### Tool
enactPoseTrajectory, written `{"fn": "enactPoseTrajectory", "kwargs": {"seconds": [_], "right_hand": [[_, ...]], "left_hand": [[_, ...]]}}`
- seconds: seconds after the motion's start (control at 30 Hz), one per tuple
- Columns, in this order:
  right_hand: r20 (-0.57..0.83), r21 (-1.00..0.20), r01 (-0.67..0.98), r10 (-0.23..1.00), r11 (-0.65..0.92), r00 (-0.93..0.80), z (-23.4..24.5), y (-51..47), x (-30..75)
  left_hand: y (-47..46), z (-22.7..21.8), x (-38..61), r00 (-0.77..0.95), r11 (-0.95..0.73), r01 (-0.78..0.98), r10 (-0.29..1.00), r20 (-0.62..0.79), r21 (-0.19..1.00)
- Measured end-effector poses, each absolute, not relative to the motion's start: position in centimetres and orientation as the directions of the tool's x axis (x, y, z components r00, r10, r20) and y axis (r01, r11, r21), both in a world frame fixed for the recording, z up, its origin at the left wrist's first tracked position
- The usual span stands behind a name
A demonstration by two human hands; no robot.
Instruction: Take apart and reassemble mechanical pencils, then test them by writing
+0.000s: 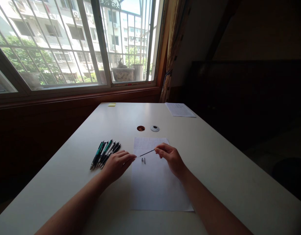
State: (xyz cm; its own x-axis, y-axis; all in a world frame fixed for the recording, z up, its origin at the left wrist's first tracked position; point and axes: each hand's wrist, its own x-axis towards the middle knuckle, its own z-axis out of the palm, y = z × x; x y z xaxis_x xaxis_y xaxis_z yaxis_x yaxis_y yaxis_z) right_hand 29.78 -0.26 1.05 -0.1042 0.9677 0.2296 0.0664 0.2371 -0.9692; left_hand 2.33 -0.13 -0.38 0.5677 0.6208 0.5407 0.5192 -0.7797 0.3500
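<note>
Up close, two bare forearms reach in over the white table [67,195], the right one crossing the lower right side of a sheet of paper [155,192]. And there's the thing of the moment: a thin dark refill [147,152], held slantwise above the sheet, right between the two hands! The left hand [118,164] has its fingertips drawn together on the pale, lower end; the right hand [170,157] pinches the dark, higher end between thumb and finger, the other fingers curled in. No gap in either pinch. Just beneath the refill, on the paper, lie two small pen parts [143,160], side by side, nearer the left fingertips. Over beside the left hand, a bunch of pens [105,154], black, green and white, all slanting one way. Beyond the hands, lines of handwriting at the sheet's top, then a round hole [141,128] and a round grommet [154,128] next to it. Far edge: yellow notes [111,104] left, more papers [181,110] right, and a barred window [77,45] behind.
</note>
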Motion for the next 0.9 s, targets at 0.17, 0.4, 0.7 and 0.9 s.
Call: {"fn": "enactPoseTrajectory", "kwargs": {"seconds": [0.17,0.4,0.7,0.9], "right_hand": [[0.225,-0.970,0.066,0.968,0.233,-0.116,1.20,-0.29,29.70],[0.224,-0.972,0.044,0.966,0.231,-0.126,1.19,-0.30,29.63],[0.229,-0.972,0.021,0.966,0.233,-0.122,0.99,-0.24,29.63],[0.234,-0.970,0.031,0.965,0.239,-0.119,0.96,-0.24,29.73]], "left_hand": [[-0.16,-0.39,2.31,0.574,-0.786,0.507,0.614,0.543,0.353],[-0.37,-0.14,2.53,0.593,-0.803,0.487,0.593,0.544,0.344],[-0.33,-0.37,2.41,0.588,-0.806,0.471,0.589,0.554,0.358],[-0.43,-0.25,2.51,0.566,-0.811,0.453,0.583,0.582,0.371]]}}
